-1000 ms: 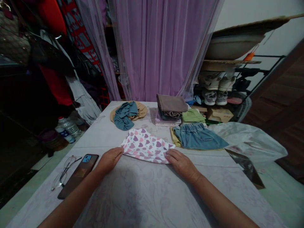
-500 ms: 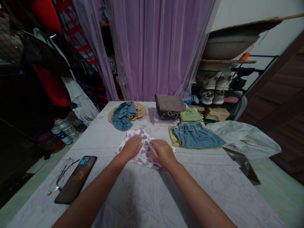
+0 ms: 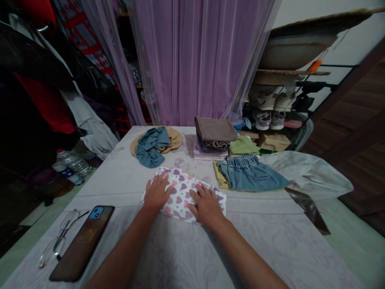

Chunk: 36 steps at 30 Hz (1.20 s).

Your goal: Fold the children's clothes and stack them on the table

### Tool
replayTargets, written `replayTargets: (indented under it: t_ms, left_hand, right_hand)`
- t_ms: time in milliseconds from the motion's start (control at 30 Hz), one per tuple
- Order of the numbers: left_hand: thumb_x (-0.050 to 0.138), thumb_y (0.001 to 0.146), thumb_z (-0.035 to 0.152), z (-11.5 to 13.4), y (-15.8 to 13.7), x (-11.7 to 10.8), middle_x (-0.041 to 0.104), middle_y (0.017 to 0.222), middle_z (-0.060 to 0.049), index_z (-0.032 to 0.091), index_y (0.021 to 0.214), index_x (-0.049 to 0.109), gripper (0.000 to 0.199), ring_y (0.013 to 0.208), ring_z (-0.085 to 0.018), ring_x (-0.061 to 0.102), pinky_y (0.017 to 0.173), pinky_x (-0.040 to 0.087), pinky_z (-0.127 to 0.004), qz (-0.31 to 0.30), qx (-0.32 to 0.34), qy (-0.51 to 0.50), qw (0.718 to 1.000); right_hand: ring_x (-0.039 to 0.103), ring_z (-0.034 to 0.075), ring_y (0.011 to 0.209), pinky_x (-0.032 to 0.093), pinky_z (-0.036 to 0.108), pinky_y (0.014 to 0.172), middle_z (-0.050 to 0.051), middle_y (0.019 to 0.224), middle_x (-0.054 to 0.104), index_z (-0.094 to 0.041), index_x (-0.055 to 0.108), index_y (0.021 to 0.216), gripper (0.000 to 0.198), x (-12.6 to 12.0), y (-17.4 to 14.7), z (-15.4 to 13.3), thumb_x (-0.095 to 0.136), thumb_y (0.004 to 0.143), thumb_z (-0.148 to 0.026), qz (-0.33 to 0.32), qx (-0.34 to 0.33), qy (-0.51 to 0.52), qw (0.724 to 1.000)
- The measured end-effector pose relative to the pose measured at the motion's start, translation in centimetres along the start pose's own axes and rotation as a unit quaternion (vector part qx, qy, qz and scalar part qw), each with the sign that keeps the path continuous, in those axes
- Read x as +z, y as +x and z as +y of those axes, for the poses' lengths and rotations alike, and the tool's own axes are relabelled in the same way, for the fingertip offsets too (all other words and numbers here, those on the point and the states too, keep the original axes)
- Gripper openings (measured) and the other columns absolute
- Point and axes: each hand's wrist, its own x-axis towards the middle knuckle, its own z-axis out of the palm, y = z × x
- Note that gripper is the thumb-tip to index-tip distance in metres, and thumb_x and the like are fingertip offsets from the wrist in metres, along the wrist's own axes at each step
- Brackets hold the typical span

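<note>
The left hand [image 3: 155, 192] lay palm down with its fingers spread on the left part of the heart-print cloth [image 3: 179, 197], and the right hand [image 3: 207, 204] lay likewise on the right part; the 2 hands were apart, and neither appeared to grip anything. The cloth lay flat beneath and between them. The step in hand looked like pressing and smoothing the fabric. The next move, as far as could be judged, called for light, even pressure, then fingers lifted without dragging the edges.

Beyond the right hand and to its right, a denim garment [image 3: 252, 176] lay over a yellow garment [image 3: 221, 180]. Behind those sat a green garment [image 3: 244, 145] and, straight ahead of the right hand, a stack of folded clothes [image 3: 215, 129] with a brown piece on top. Ahead of the left hand, a blue garment [image 3: 152, 145] was crumpled over a tan garment [image 3: 175, 139]. Left of the left hand and nearer the body were a phone [image 3: 84, 243] and 1 pair of glasses [image 3: 61, 237]. A pale, floral tablecloth [image 3: 180, 257] lay under everything.

Past its far edge hung a purple curtain [image 3: 192, 60]; shoes [image 3: 270, 119] were shelved far off to the right.
</note>
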Motion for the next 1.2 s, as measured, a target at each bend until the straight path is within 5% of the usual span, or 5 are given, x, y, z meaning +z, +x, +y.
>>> replayTargets:
  t_ms: [200,467,667,833,1200]
  left_hand:
    - [0.044,0.089,0.030,-3.1,1.8,-1.5,0.066,0.119,-0.014,0.013,0.115,0.064,0.037,0.111,-0.024,0.061,0.100,0.046,-0.037,0.106,-0.079,-0.116,0.984]
    - [0.052,0.088,0.042,-3.2,4.1,-3.3,0.072,0.100,-0.005,0.024,0.119,0.065,0.037,0.095,-0.023,0.065,0.079,0.048,-0.032,-0.033,-0.146,-0.107,0.983]
    - [0.056,0.080,0.023,-3.5,3.5,-2.0,0.068,0.093,-0.004,0.023,0.085,0.065,0.010,0.090,-0.020,0.064,0.081,0.049,-0.031,0.071,-0.055,-0.180,0.980]
    - [0.049,0.070,0.008,-3.6,3.2,-1.5,0.069,0.098,-0.005,0.023,0.069,0.050,0.015,0.097,-0.019,0.064,0.089,0.050,-0.033,0.154,0.049,-0.261,0.952]
    - [0.048,0.076,0.009,-4.0,2.8,-1.7,0.061,0.090,-0.004,0.021,0.077,0.063,0.020,0.085,-0.017,0.060,0.076,0.049,-0.030,0.179,0.092,-0.260,0.944]
  right_hand:
    - [0.069,0.024,0.091,0.048,0.033,0.079,0.009,0.095,0.075,-0.022,0.073,0.096,0.029,-3.7,5.8,-0.8,0.044,0.093,-0.028,0.019,0.068,0.034,0.997]
    - [0.063,0.019,0.108,0.046,0.030,0.094,0.006,0.116,0.069,-0.022,0.071,0.107,0.036,0.1,14.7,-1.1,0.056,0.077,-0.009,0.080,-0.012,0.225,0.971]
    - [0.062,0.020,0.101,0.045,0.033,0.094,0.003,0.101,0.071,-0.023,0.069,0.083,0.034,3.6,14.6,0.5,0.051,0.065,-0.001,0.117,-0.076,0.297,0.945]
    - [0.062,0.019,0.099,0.046,0.033,0.090,0.005,0.100,0.071,-0.022,0.061,0.070,0.021,4.4,14.6,0.6,0.051,0.066,-0.004,0.170,-0.082,0.332,0.924]
    - [0.052,0.024,0.121,0.038,0.043,0.104,0.008,0.128,0.062,-0.024,0.073,0.094,0.035,3.9,14.2,0.5,0.052,0.071,-0.009,0.091,-0.103,0.241,0.961]
